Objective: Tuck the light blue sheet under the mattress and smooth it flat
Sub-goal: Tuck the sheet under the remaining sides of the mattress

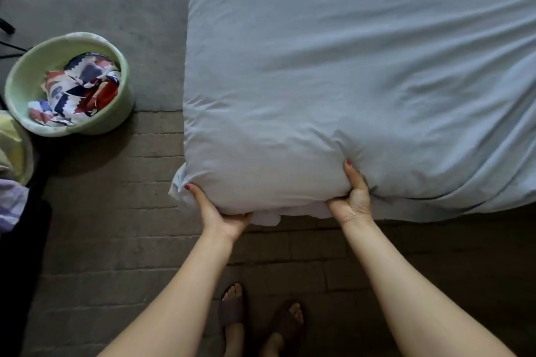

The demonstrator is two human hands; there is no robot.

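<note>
The light blue sheet [333, 72] covers the mattress, which fills the upper right of the view. Its near left corner is lifted off the floor. My left hand [216, 210] grips that corner from below, thumb on the sheet and fingers hidden under the edge. My right hand [352, 197] grips the front edge further right, thumb pressed into the top and fingers curled underneath. Loose white sheet fabric [266, 217] hangs bunched between the two hands. Wrinkles run across the sheet on the right side.
A pale green tub [26, 72] holding patterned cloth stands on the floor at the left. More cloth lies at the far left edge [11, 153]. My feet in sandals [261, 316] stand on the grey brick floor just in front of the mattress.
</note>
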